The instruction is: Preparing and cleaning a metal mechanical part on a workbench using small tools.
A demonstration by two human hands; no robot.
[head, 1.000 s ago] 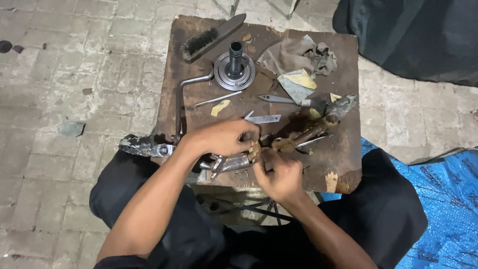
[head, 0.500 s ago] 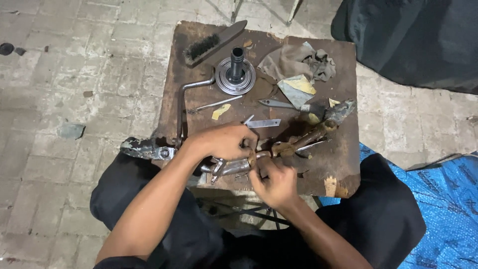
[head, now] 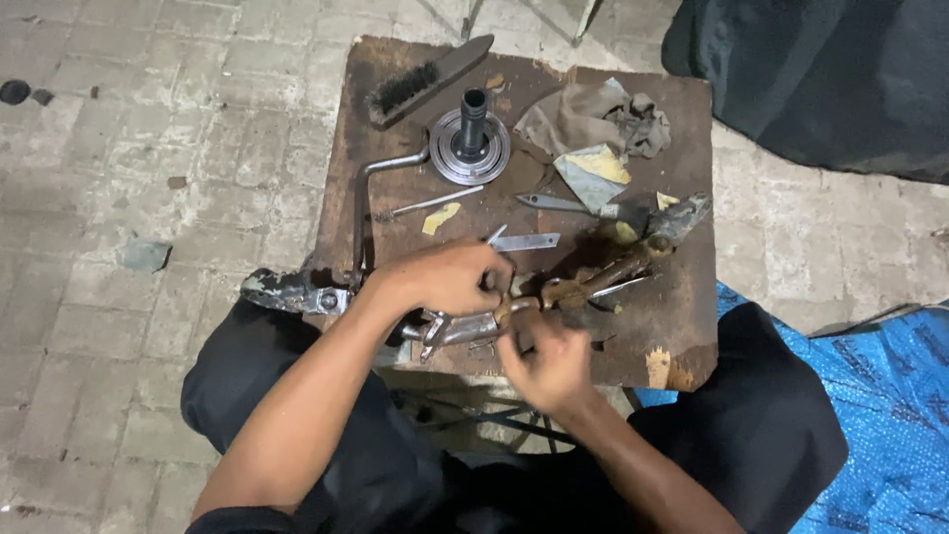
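On a small, stained wooden table (head: 682,119) set over grey paving, a seated person in dark trousers works with both bare hands at the near edge. Left hand (head: 450,277) lies knuckles up, its fingers curled down over a long, rusty metal assembly (head: 603,277) that runs slantwise from the table's near edge up toward the right. Right hand (head: 544,356) sits just below and beside it, blurred, fingers bunched at the brown joint in the middle of that assembly; whether they pinch a small part there I cannot tell. The two hands are nearly touching.

Farther back on the table stands a round steel hub (head: 471,146) with a dark upright shaft. A wire brush (head: 427,67) lies at the far left corner, a crumpled rag (head: 593,114) at the far right, and a folded piece of sandpaper (head: 591,170) just in front of the rag. A bent metal rod (head: 364,213) runs down the left side. Blue plastic sheeting (head: 890,396) covers the ground at right.
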